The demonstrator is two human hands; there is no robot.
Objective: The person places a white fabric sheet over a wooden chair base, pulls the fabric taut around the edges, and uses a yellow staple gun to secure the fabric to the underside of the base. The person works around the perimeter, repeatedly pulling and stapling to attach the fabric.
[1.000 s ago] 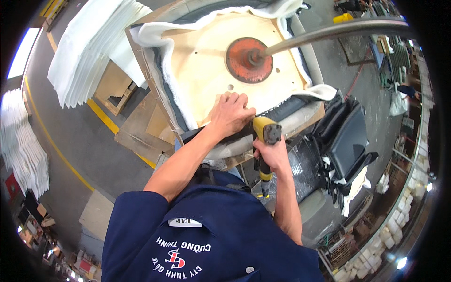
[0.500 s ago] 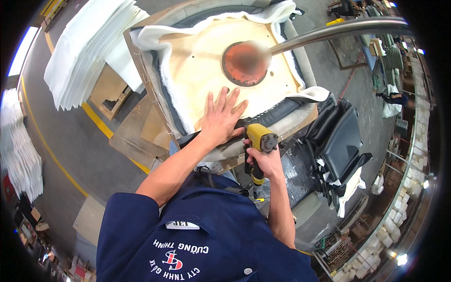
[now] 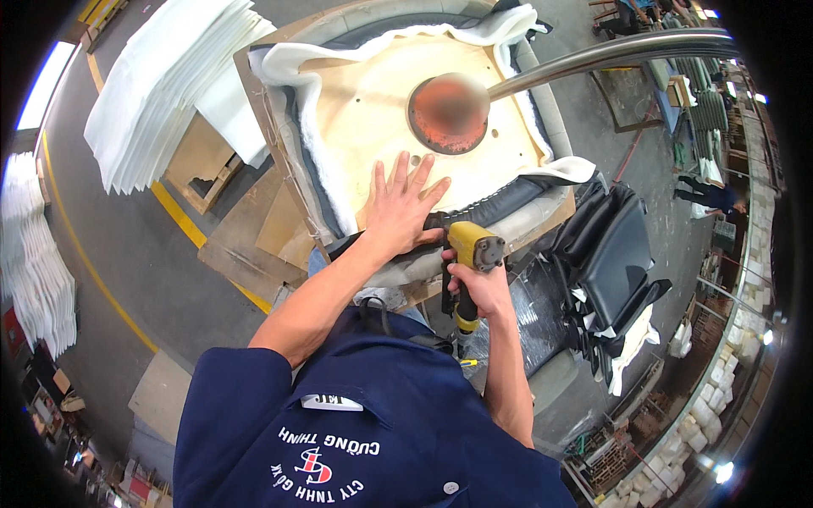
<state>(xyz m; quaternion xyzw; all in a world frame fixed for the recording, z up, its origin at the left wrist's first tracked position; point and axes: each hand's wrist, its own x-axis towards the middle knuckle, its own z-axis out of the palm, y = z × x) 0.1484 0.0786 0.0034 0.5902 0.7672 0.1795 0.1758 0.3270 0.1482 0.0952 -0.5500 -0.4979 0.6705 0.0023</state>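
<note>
A seat panel of pale plywood [image 3: 364, 106] lies before me, edged with white padding [image 3: 298, 102] and black leather-like cover [image 3: 517, 195]. Flat on its near edge rests my left hand [image 3: 398, 203], fingers spread, with the thumb pointing toward the tool. My right hand [image 3: 484, 289] is wrapped round the grip of a yellow and black staple gun [image 3: 474, 245], whose nose faces the panel's near edge. Whether the nose touches the cover is hidden. A round orange-red pad [image 3: 432, 131] presses on the panel's middle.
A curved metal bar [image 3: 618, 52] reaches the pad from the right. Stacked black upholstered pieces [image 3: 610, 262] stand at right. White sheets [image 3: 174, 93] are piled at far left, near brown boards [image 3: 246, 229]. A person [image 3: 711, 196] is in the background at right.
The view has shifted slightly, so the panel and pad appear a little farther right. Both hands keep nearly the same pose, the staple gun still in my right hand.
</note>
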